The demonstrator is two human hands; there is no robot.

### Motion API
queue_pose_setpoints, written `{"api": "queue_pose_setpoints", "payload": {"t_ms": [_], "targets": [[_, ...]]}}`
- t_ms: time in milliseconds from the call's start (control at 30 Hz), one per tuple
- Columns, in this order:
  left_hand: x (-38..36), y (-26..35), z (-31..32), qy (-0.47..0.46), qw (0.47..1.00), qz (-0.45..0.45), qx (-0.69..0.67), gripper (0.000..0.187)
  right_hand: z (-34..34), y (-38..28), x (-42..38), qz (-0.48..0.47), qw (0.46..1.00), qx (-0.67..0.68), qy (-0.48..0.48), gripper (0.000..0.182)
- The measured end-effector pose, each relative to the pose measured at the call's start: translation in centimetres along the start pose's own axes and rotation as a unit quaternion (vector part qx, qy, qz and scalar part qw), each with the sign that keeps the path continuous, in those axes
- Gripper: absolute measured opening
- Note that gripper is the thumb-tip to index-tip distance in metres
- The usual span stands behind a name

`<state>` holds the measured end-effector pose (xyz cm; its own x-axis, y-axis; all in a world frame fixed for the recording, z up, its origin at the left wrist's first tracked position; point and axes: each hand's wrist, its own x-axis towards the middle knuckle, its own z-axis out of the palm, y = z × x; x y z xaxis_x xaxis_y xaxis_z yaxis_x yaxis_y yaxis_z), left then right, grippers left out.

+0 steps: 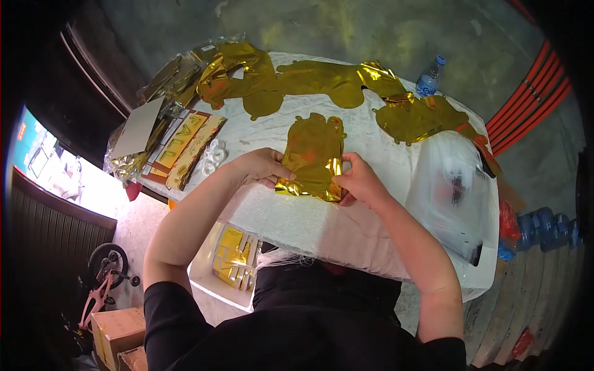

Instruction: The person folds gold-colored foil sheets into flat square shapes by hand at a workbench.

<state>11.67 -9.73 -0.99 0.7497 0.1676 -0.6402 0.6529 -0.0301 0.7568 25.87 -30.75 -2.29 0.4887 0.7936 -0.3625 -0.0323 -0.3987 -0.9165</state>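
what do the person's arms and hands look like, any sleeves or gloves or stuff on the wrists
Both arms wear plain black short sleeves: the left sleeve and right sleeve end around the elbows, leaving the forearms bare. The left hand and right hand are ungloved, and no watch or bracelet shows on either wrist.

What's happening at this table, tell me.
A person holds a gold foil piece by its near end, left hand on one side and right hand on the other, above the white-covered table. More gold foil lies along the far side, near a bottle. Clear plastic bags lie to the right.
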Motion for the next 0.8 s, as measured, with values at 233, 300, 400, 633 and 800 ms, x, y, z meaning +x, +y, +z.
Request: {"api": "queue_pose_setpoints", "payload": {"t_ms": [233,300,400,633,800], "targets": [[-1.4,-1.3,1.4,0.108,0.989,0.098,-0.027,0.035,-0.1,-0.2,0.1,0.001,1.0,-0.005,0.014,0.052],[-1.8,-2.1,1.8,0.167,0.964,0.199,-0.053,0.037,0.3,0.1,0.0,0.014,1.0,0.002,0.012,0.052],[-3.4,-2.2,3.2,0.337,0.858,0.357,0.149,0.035,0.1,0.1,0.2,0.008,1.0,0.002,0.013,0.051],[-5.7,-4.4,5.8,0.211,0.725,0.464,0.462,0.045,0.0,0.2,0.2,-0.001,1.0,-0.005,0.006,0.052],[-5.7,-4.6,5.9,0.176,0.763,0.416,0.462,0.047,0.0,-0.1,-0.1,-0.006,1.0,0.004,0.006,0.052]]}}
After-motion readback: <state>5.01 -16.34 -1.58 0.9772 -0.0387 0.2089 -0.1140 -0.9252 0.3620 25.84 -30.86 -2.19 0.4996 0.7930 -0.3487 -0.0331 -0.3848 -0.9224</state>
